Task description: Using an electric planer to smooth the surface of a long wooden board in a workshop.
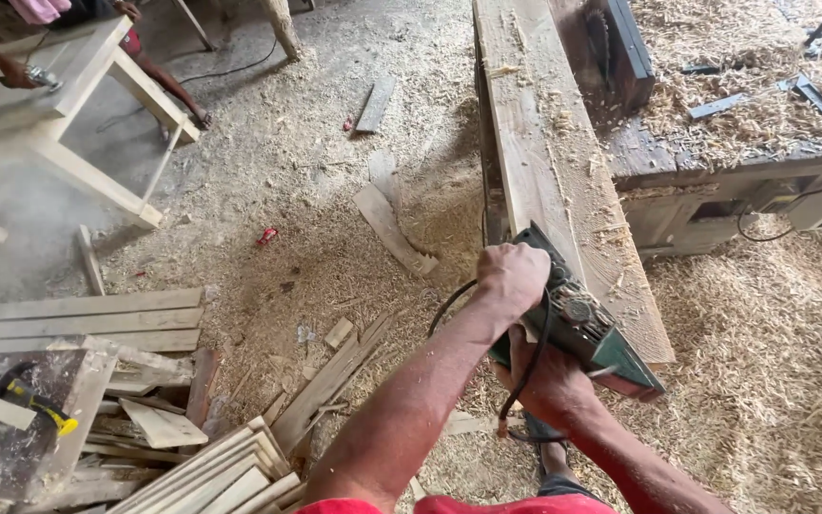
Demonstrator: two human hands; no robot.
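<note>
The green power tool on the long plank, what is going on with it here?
A person holds a green electric hand planer with both hands at the near end of a long pale wooden plank. The left hand grips its front, the right hand its rear, and its black cable loops between them. Wood shavings cover the floor. At the far left, another person's hand works on a pale wooden frame.

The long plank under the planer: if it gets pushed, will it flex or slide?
The plank looks thick and long, so probably stiff and heavy. Loose shavings lie around it, so it might slide. Both hands press the green planer on its near end, likely steadying it.
</note>
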